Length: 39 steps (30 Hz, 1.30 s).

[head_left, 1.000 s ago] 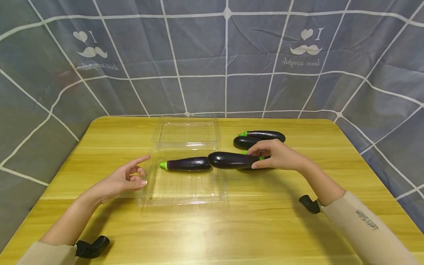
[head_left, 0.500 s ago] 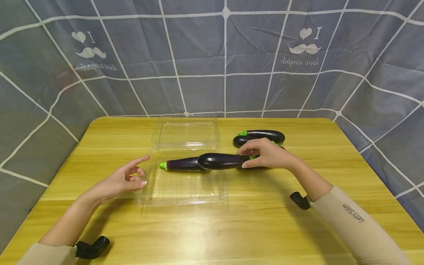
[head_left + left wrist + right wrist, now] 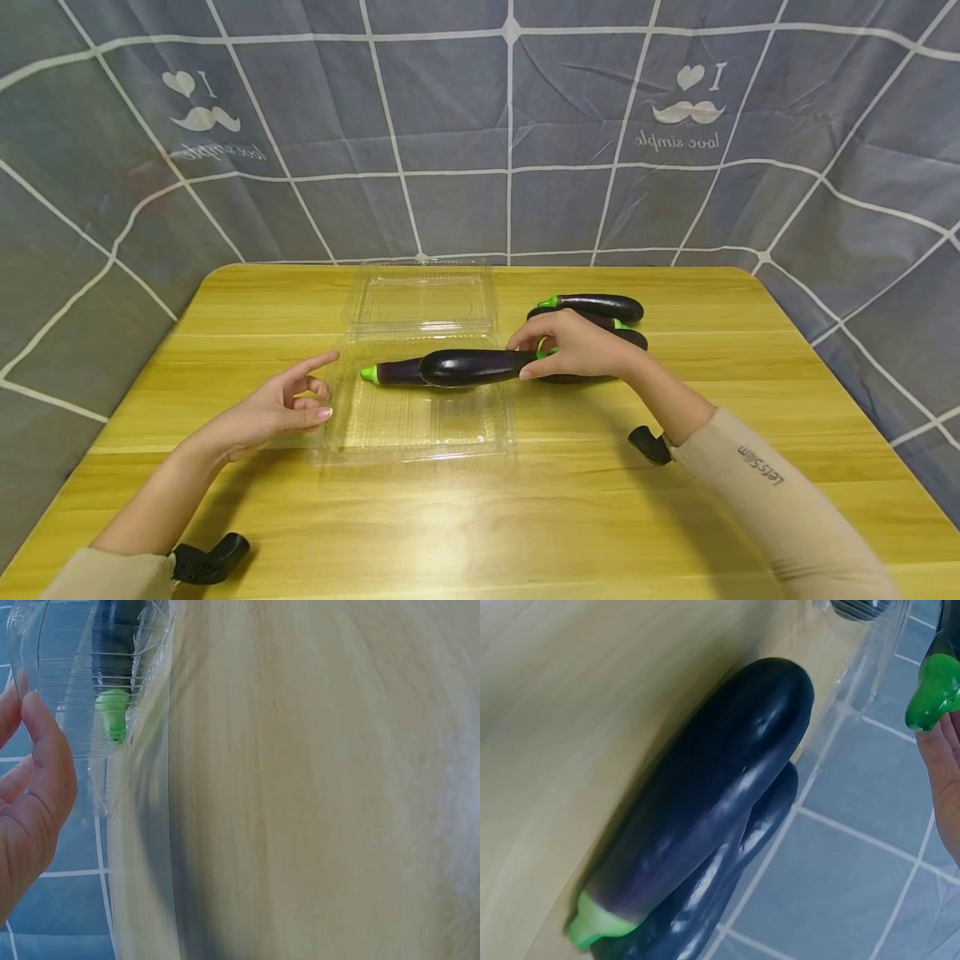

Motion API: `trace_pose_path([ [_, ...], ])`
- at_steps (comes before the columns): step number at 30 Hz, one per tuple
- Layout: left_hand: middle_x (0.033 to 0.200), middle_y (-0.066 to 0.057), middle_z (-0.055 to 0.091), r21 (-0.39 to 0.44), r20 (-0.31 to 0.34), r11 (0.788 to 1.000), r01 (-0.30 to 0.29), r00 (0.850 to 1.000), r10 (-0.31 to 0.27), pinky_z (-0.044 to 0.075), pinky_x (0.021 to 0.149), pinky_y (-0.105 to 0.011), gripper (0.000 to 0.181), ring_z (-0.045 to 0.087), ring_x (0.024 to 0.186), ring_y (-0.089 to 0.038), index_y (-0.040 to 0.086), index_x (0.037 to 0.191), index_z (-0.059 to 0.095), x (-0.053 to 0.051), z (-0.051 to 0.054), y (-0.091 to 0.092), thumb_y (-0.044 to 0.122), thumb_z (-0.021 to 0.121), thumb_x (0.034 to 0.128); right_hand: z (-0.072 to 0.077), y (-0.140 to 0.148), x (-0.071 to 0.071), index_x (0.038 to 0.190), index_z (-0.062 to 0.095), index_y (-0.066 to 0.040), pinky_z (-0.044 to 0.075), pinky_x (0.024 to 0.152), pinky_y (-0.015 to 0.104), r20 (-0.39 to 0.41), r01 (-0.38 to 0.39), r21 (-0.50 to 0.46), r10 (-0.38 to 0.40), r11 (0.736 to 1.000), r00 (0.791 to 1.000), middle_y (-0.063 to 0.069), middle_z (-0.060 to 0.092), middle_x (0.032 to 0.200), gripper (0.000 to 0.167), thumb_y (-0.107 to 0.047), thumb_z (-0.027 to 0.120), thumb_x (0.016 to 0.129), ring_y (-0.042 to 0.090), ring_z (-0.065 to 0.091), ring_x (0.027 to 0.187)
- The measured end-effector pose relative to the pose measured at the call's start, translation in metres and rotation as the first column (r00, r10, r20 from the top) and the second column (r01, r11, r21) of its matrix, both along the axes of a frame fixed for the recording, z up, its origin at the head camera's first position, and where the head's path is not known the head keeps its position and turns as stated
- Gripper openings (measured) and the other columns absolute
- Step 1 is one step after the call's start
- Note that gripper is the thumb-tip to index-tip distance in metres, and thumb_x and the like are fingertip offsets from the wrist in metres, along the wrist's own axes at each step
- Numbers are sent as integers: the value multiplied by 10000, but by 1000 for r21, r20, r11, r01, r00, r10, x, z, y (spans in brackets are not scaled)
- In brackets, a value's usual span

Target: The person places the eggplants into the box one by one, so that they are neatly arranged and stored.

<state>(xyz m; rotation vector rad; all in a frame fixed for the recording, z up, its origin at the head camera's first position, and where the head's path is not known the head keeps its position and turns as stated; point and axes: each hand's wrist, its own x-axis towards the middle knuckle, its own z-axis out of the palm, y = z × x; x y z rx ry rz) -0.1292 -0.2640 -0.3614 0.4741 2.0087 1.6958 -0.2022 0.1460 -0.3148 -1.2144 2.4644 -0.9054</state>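
Note:
A clear plastic container (image 3: 420, 457) lies open, its lid folded back. An eggplant (image 3: 392, 372) rests inside it, green stem to the left. My right hand (image 3: 581, 346) pinches the stem end of another eggplant (image 3: 476, 367) between thumb and fingers; this one is over the container and covers part of the first. Only its green stem (image 3: 934, 686) and blunt edge show in the right wrist view. My left hand (image 3: 273, 408) has its index finger and thumb extended at the container's left edge. In the left wrist view, fingertips of that hand (image 3: 34, 802) touch the clear wall (image 3: 64, 645).
Several eggplants (image 3: 600, 306) lie together on the wooden table (image 3: 450, 533) right of the container, partly hidden behind my right hand. The right wrist view shows them close up (image 3: 705, 795). A grey curtain with white lines (image 3: 450, 100) hangs around the table's far side and sides.
My right hand has moved left with its eggplant, which now covers more of the eggplant in the container. More of the eggplants on the right is uncovered. My left hand has stayed put.

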Motion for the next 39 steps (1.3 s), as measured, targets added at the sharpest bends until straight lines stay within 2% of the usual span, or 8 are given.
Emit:
trace_pose_path([
  [11,971,-65,412,5,-2,1000,-1,1000,1,496,673,-228,783,496,751,-74,1,1477,80,0,-1,0,-6,593,886,-3,-24,-5,1105,668,-90,497,793,332,13,-41,-5,41,999,999,2,645,1050,326,-206,740,809,124,572,888],
  [21,971,-70,418,12,-12,1000,0,1000,0,503,680,-229,771,500,741,-80,0,1476,90,-1,-2,-1,-17,586,887,-10,-44,-7,1084,676,-78,498,761,276,10,-72,-9,72,997,997,2,649,1015,321,-195,751,796,123,564,892],
  [32,966,-84,417,4,-12,1000,-1,1000,1,499,671,-229,779,502,734,-81,-11,1474,82,-2,-2,-1,-13,592,885,-11,-68,-5,1063,678,-68,479,717,205,-85,-103,25,105,994,991,6,635,951,301,-185,751,796,110,558,851],
  [39,963,-74,424,9,-16,1000,-4,1000,4,489,660,-216,774,494,724,-79,-12,1472,90,-1,-1,-1,-18,592,883,-13,-78,-2,1042,687,-65,465,710,196,-93,-101,38,105,994,990,4,632,919,296,-177,766,780,104,548,821],
])
